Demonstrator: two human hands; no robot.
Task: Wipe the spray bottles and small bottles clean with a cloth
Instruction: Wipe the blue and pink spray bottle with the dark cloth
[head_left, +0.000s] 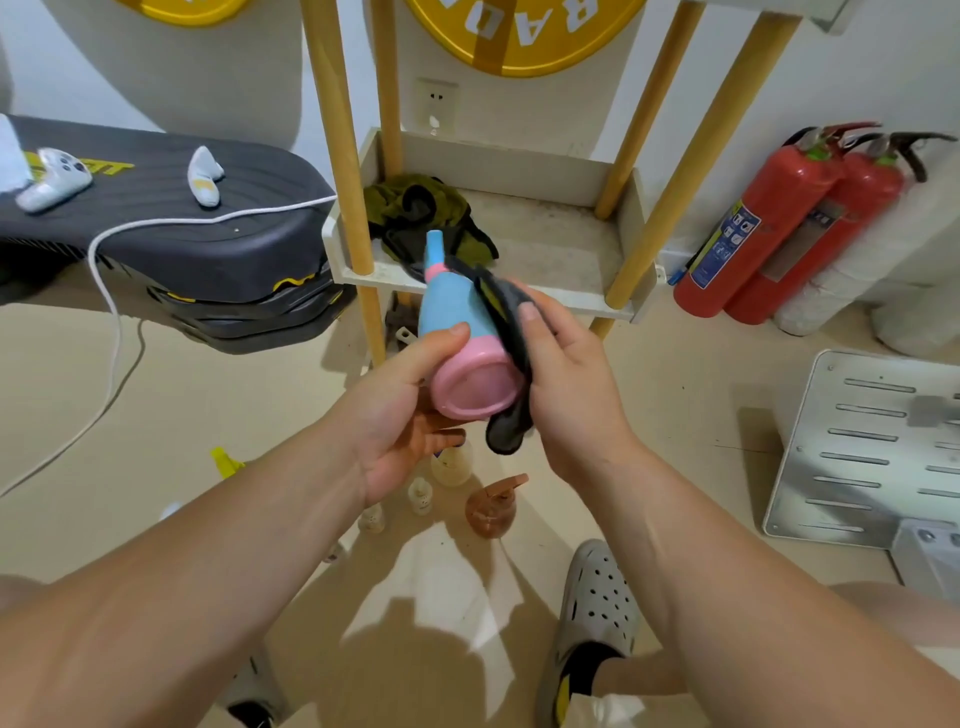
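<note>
The blue-and-pink bottle (457, 306) is held tilted just in front of the white shelf (498, 156), pink base toward the camera. The left hand (410, 410) curls round its base. The right hand (566, 384) grips a dark cloth (511, 322) against its side. Below the shelf, small bottles (421, 496) and a brown spray bottle (491, 506) stand on the floor (208, 395).

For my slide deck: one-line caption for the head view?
Left hand holds a blue-and-pink bottle, base toward the camera, while the right hand presses a dark cloth against its side.
</note>
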